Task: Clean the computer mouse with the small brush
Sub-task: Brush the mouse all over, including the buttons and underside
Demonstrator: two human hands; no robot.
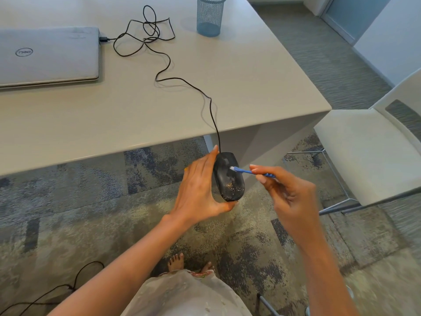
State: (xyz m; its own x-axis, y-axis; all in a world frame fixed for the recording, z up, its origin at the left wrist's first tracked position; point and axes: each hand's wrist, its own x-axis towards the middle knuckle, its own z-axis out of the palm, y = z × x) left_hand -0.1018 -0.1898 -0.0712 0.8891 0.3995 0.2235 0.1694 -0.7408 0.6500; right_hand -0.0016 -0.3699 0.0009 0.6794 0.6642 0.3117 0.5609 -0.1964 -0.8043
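Note:
A black wired computer mouse (229, 179) speckled with pale crumbs is held in the air below the table's front edge. My left hand (200, 190) grips it from the left side and underneath. My right hand (284, 192) pinches a small blue brush (250, 172) whose white bristle tip rests on the mouse's upper part near the buttons. The mouse's black cable (164, 65) runs up over the table edge, loops across the tabletop and plugs into the laptop.
A closed grey laptop (47, 55) lies at the table's (250, 87) far left. A blue mesh pen cup (209, 15) stands at the back. A white chair (369, 151) is to the right. Patterned carpet and another black cable (57, 290) lie below.

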